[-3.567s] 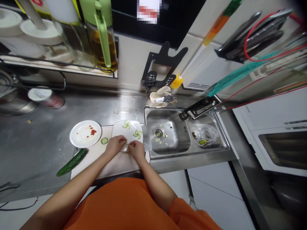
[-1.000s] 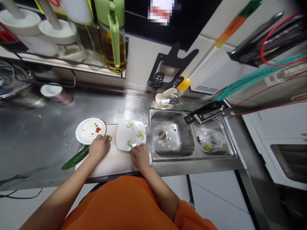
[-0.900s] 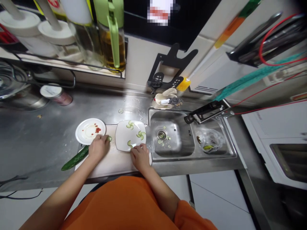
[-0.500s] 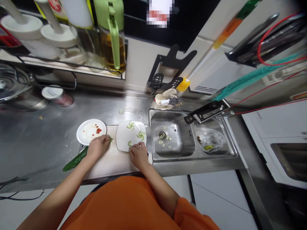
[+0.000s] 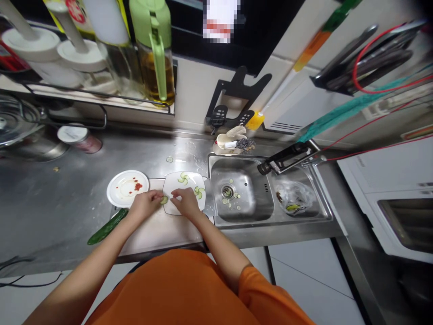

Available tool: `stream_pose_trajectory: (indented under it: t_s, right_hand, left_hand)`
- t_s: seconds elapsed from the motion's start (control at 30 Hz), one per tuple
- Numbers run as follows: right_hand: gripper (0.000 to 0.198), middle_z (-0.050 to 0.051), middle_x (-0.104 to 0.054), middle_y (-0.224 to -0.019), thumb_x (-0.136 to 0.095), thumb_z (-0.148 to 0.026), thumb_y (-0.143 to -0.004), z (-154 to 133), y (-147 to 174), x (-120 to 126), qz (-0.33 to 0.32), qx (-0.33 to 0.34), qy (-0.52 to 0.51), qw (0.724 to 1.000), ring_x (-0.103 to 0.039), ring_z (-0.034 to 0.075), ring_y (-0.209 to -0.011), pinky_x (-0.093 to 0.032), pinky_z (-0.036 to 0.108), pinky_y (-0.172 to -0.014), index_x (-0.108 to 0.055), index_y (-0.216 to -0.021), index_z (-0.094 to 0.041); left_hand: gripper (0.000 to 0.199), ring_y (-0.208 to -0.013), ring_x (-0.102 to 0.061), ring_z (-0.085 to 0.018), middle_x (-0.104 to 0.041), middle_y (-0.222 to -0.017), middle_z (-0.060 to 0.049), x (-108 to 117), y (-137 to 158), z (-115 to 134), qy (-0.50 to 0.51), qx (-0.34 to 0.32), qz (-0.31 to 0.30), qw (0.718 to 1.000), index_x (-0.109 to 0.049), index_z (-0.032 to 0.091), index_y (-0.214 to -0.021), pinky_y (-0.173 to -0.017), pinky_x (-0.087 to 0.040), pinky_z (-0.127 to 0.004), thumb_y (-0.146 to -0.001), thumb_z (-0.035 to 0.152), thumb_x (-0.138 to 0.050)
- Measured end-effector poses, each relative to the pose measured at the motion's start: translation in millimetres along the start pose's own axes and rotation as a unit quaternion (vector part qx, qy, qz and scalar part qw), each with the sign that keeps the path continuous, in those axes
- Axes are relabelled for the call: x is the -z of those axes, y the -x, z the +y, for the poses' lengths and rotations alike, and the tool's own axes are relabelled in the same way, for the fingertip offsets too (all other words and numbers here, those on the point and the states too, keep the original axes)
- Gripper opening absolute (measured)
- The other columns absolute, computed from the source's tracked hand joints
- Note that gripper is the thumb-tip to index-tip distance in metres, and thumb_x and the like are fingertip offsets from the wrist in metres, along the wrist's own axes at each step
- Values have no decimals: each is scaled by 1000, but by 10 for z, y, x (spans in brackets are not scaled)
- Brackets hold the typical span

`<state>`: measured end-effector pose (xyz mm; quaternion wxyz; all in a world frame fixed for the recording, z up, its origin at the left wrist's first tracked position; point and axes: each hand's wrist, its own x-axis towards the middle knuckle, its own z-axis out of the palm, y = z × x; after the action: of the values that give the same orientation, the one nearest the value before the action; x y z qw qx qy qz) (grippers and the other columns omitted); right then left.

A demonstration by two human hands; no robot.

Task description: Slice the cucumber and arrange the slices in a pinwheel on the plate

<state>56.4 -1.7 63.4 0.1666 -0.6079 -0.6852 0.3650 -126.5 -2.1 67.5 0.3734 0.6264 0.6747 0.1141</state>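
My left hand (image 5: 145, 205) pinches a pale green cucumber slice (image 5: 164, 200) at the left rim of a white square plate (image 5: 172, 182). Over that plate, my right hand (image 5: 186, 204) faces the slice, its thumb and forefinger slightly apart with nothing visible between them. Thin cucumber pieces (image 5: 183, 178) form curved pinwheel shapes on the plate; my right hand hides its lower part. Beneath lies a pale cutting board (image 5: 152, 234). A dark green cucumber (image 5: 106, 228) rests beside my left forearm. Behind that hand, a round white plate (image 5: 117, 187) bears small red pieces (image 5: 138, 186).
A steel sink (image 5: 252, 198) on the right has cucumber slices around its drain. A plastic bag (image 5: 296, 196) lies in the sink's right part. A can (image 5: 79, 137) and a pot (image 5: 37, 146) stand left, below a shelf holding an oil bottle (image 5: 157, 67).
My right hand has lifted from the square plate's lower edge and moved left toward my left hand. The left hand has shifted slightly right, and the slice in it now shows its round face.
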Motion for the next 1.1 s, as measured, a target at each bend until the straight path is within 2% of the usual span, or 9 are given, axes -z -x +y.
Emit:
stream_pose_trajectory:
  t_s: [0.2,0.37,0.53,0.7,0.9,1.0,1.1]
  right_hand:
    - [18,1,-71,-94,-60,-26,-85,-62,1,-64,-43,-13,71,996,-52,23,-99,-39,32,-81,-69,-101,-24]
    - [22,3,-69,-102,-55,-29,-87,-137,-12,-133,-81,10,144,986,-45,27,-107,-39,36,-78,-66,-107,-27]
    - [25,4,-67,-105,-52,-28,-88,-135,-33,-172,-82,25,167,982,-42,27,-107,-39,37,-78,-64,-109,-28]
    - [25,4,-67,-106,-51,-28,-89,-108,-30,-174,-84,17,163,983,-42,27,-107,-40,37,-78,-64,-109,-27]
    - [24,4,-67,-102,-51,-29,-88,-141,-47,-191,-88,17,155,984,-43,27,-105,-39,36,-77,-66,-107,-28]
    - [23,4,-67,-100,-53,-30,-88,-158,-61,-202,-89,21,146,985,-44,27,-104,-39,35,-76,-67,-105,-28]
    - [22,3,-67,-100,-54,-28,-88,-172,-82,-214,-85,27,127,988,-46,25,-100,-38,33,-77,-68,-104,-27]
  left_hand:
    - [26,-72,-62,-20,-71,-80,-5,69,-37,-126,-190,-7,-4,982,-69,23,-90,-61,-38,-25,-82,32,-46]
    - [30,-77,-62,-22,-69,-83,-10,3,-75,-149,-260,-41,-6,965,-69,21,-94,-63,-38,-27,-86,31,-42]
    - [33,-93,-60,-24,-69,-95,-10,-84,-70,-292,-252,-68,48,964,-69,22,-104,-76,-42,-30,-88,30,-41]
    - [34,-93,-59,-24,-69,-96,-10,-114,-47,-391,-234,-77,79,966,-70,21,-102,-80,-43,-31,-89,32,-41]
    - [27,-83,-60,-21,-69,-82,-7,-16,-48,-352,-207,-97,42,973,-70,22,-83,-77,-42,-29,-84,30,-44]
    - [23,-80,-61,-19,-69,-77,-4,61,-30,-340,-150,-120,17,981,-68,22,-76,-78,-43,-28,-81,30,-47]
    - [20,-73,-60,-16,-68,-73,-1,125,12,-340,-92,-112,13,989,-67,23,-73,-72,-43,-25,-77,34,-51]
